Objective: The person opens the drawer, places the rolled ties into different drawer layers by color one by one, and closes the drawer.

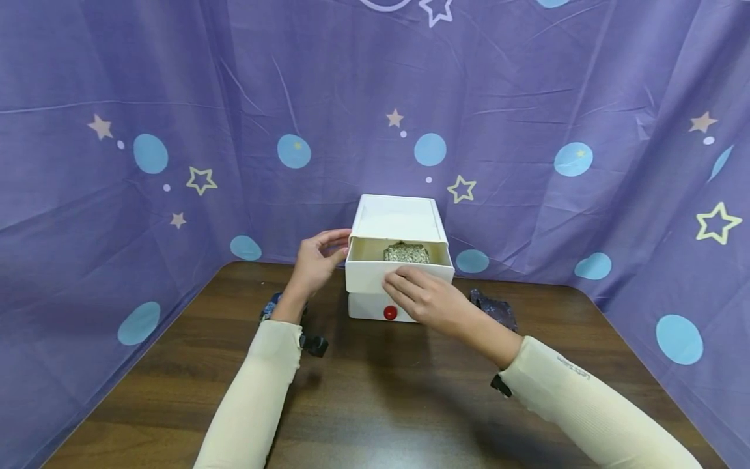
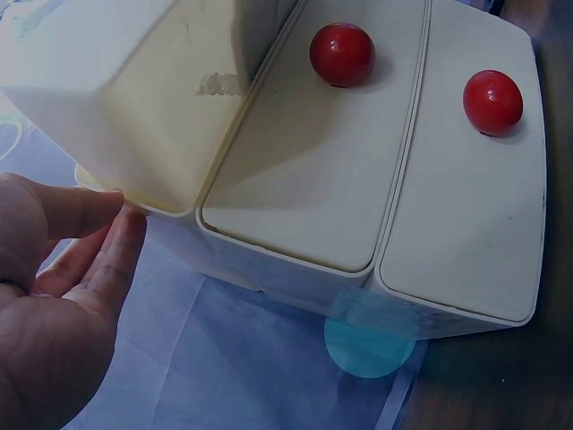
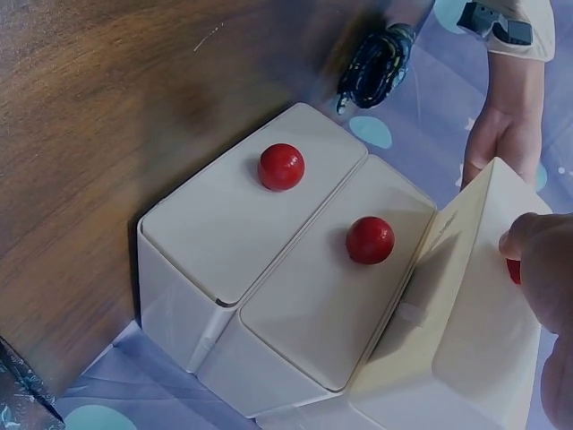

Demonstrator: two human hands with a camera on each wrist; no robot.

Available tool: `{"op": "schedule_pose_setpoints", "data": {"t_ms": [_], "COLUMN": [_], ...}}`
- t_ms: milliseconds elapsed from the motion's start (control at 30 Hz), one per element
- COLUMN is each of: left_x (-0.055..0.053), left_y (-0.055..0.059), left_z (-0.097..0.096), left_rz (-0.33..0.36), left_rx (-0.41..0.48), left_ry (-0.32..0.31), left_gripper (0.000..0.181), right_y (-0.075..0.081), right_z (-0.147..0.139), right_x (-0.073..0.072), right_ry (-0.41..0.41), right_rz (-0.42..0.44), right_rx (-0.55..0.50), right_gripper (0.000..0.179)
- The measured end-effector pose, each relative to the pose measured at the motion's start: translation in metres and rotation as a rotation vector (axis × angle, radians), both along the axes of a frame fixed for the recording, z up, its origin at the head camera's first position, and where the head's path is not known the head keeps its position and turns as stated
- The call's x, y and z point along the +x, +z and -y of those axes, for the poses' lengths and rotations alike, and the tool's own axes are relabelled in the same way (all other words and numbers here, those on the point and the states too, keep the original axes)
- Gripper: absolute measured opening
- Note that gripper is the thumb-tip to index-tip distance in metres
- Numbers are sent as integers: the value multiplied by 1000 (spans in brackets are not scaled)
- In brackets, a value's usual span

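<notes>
A white drawer unit [image 1: 400,217] with red round knobs stands at the back of the table. Its top drawer [image 1: 364,276] is pulled out, and a glittery gold item [image 1: 407,253] lies inside. My right hand [image 1: 430,301] is at that drawer's front; in the right wrist view its fingers pinch the red knob [image 3: 514,270], mostly hidden by them. At the unit's left side, my left hand [image 1: 316,264] rests its extended fingers and thumb tip against the edge, near the drawer opening [image 2: 170,208]. The lower drawers [image 3: 309,305] are closed.
A dark, shiny crumpled item [image 1: 495,309] lies on the wooden table [image 1: 351,404] right of the unit. On the left is a dark blue coiled item [image 3: 378,67], partly behind my left wrist in the head view. Purple patterned cloth [image 1: 498,98] surrounds the table.
</notes>
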State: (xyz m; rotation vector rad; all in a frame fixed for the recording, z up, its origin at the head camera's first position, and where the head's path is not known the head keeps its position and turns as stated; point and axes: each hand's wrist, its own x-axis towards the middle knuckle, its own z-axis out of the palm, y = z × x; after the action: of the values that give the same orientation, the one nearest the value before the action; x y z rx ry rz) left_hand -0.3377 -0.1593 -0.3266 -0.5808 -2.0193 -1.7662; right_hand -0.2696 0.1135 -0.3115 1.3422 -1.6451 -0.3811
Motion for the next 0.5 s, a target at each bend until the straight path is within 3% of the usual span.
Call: {"op": "schedule_pose_setpoints", "data": {"t_ms": [500], "left_x": [1], "left_y": [1], "left_z": [-1], "left_rz": [13], "left_rx": [3], "left_ry": [1], "left_gripper": [36], "right_y": [-1], "right_z": [3], "right_x": [-13], "right_ry": [17], "right_rz": [-19], "right_rx": [-17], "right_gripper": [31]}}
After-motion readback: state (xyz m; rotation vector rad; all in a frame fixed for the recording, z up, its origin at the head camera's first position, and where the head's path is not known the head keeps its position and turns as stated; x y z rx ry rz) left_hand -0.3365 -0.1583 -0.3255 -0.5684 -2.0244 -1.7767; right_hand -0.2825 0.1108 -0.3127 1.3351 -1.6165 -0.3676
